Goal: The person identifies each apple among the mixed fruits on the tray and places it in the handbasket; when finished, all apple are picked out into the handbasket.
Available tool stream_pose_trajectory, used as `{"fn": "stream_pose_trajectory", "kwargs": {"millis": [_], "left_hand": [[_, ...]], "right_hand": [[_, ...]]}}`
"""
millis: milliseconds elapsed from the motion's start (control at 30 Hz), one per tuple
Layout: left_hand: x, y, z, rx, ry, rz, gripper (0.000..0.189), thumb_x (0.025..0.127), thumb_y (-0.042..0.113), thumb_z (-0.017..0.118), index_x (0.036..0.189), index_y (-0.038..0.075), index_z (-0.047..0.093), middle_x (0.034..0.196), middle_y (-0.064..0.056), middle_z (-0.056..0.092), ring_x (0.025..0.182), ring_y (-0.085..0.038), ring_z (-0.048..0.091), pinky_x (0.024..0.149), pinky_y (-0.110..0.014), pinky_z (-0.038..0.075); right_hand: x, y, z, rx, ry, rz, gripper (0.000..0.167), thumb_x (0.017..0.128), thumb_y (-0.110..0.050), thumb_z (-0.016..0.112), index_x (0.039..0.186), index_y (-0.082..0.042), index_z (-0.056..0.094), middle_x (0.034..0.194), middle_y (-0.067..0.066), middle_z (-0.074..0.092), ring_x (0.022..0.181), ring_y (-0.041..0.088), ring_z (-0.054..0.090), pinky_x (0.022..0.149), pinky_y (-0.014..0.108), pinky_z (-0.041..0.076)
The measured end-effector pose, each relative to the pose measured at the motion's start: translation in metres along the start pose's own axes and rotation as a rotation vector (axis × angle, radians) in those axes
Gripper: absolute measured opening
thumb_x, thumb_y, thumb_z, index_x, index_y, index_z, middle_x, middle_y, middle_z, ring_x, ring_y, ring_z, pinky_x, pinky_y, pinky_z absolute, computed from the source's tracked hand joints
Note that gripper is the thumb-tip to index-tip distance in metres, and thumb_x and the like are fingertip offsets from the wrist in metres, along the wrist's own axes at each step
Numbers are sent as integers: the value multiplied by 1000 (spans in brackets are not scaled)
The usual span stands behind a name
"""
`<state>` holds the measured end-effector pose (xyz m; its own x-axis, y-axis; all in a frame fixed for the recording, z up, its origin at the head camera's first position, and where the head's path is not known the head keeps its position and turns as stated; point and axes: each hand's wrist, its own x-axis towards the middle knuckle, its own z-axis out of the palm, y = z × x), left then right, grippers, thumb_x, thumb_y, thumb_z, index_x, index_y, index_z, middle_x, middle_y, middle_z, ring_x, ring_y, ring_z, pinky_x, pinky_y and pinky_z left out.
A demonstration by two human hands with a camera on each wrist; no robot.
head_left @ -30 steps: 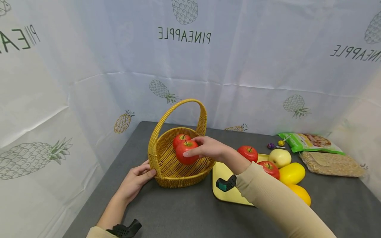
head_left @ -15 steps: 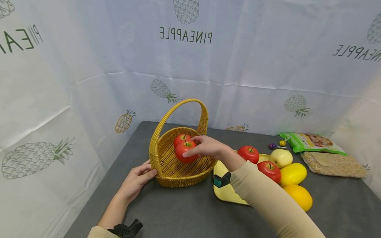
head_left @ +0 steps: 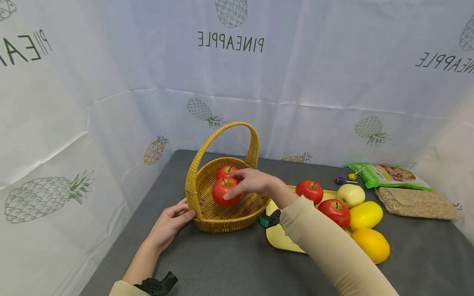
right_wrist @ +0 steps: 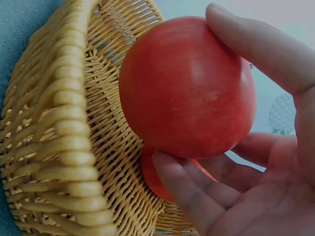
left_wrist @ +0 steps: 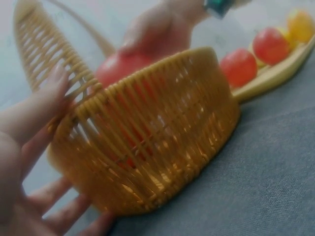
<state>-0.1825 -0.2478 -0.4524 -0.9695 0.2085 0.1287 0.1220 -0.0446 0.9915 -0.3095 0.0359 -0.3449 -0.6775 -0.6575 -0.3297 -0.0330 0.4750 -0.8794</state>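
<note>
A yellow wicker basket (head_left: 226,226) with a tall arched handle stands on the table. My left hand (head_left: 168,226) grips its left end, thumb at the base of the handle, other fingers spread round the outer wall; the left wrist view shows this hand (left_wrist: 29,162) close up. Inside the basket opening, my right hand (head_left: 255,183) holds a red apple (head_left: 223,192) between thumb and fingers. The right wrist view shows that apple (right_wrist: 187,93) above the basket floor. Another red apple (head_left: 225,170) lies behind it in the basket, partly hidden.
To the right, a pale yellow tray (head_left: 283,242) bears red apples (head_left: 309,191), a pale round fruit (head_left: 349,195) and yellow fruits (head_left: 365,215). Beyond lie two lollipops (head_left: 352,176), a green packet (head_left: 389,176) and a bag of grains (head_left: 416,203). A pineapple-print curtain (head_left: 314,82) hangs behind.
My right hand has moved slightly left and down with the apple, further over the basket's middle. The left hand and basket have stayed in place.
</note>
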Motion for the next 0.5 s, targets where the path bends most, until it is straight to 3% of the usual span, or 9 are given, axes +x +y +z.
{"fn": "stream_pose_trajectory", "kwargs": {"millis": [200,500], "left_hand": [[1,1,1,-1,9,-4,28,102,9,65,117,-14,66,164,-18,26,154,-38,12,101,-21,46],[1,0,1,1,27,-24,29,101,11,67,118,-12,67,164,-19,26,154,-39,12,100,-20,45]], "right_hand": [[3,-3,2,-94,34,5,80,79,-31,90,146,-9,52,131,5,57,118,24,55,100,46,50],[11,-5,9,-212,0,-17,74,78,-35,90,141,-12,57,127,1,58,115,21,55,94,39,51]]}}
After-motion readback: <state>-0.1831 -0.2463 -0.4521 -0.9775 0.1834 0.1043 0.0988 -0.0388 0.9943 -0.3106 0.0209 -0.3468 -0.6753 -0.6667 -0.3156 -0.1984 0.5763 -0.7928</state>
